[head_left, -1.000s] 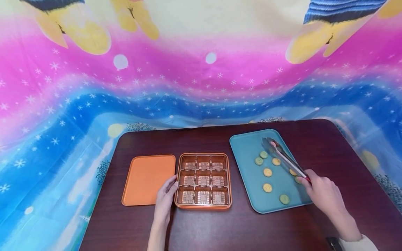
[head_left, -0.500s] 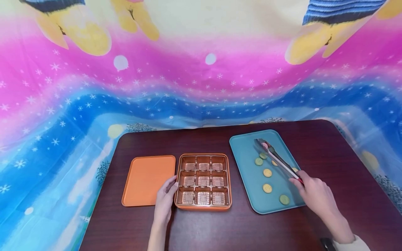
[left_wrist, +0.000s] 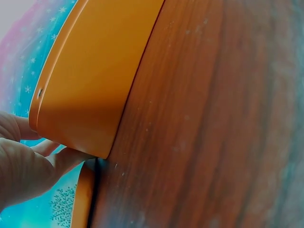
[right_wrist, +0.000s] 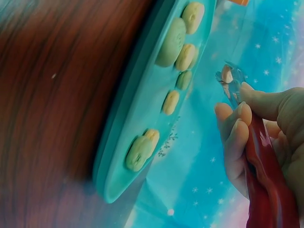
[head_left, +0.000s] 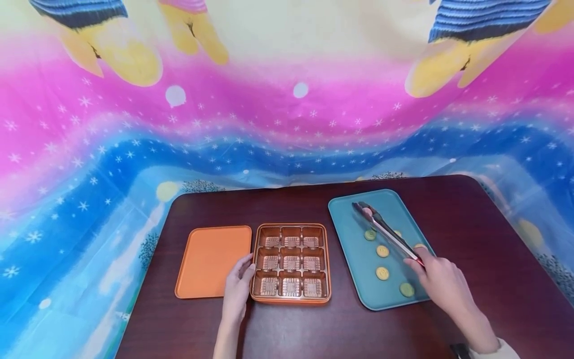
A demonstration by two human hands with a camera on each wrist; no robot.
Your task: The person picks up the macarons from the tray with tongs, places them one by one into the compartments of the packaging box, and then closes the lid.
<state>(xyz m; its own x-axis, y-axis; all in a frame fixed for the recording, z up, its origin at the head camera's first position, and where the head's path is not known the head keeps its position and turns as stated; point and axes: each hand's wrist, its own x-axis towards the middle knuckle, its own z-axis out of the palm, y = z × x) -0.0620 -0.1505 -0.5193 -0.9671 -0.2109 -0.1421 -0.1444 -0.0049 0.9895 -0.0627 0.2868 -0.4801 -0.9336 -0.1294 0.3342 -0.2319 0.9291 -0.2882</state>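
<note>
The right hand (head_left: 441, 279) gripped a pair of tongs (head_left: 389, 231) by their red handles (right_wrist: 268, 166), fingers curled round one side and thumb laid along the other. The tongs' tips were closed on a pink round biscuit (right_wrist: 227, 73), pinching it in the air over the far left part of a teal tray (head_left: 358, 249). The left hand (head_left: 236, 289) rested its fingers, held together, against the left wall of an orange box (head_left: 291, 301), touching it from outside.

Below the tongs, more round biscuits lay flat on the teal tray. A green biscuit (head_left: 369, 235) lay nearest the tips, with a yellow biscuit (head_left: 382, 251) beside it and a second yellow biscuit (head_left: 382, 273) nearer the person. Another green biscuit (head_left: 406, 289) lay close to the tray's near edge, and the tongs and right hand partly hid others.

The orange box stood upright, left of the tray and apart from it, with a copper-coloured insert (head_left: 291, 246) of nine compartments in three rows of three. Just left of the box lay a flat square orange lid (head_left: 213, 262). All of these were on a dark wooden table (head_left: 296, 334), and behind its far edge hung a pink and blue backdrop cloth (head_left: 300, 124) printed with snowflakes.
</note>
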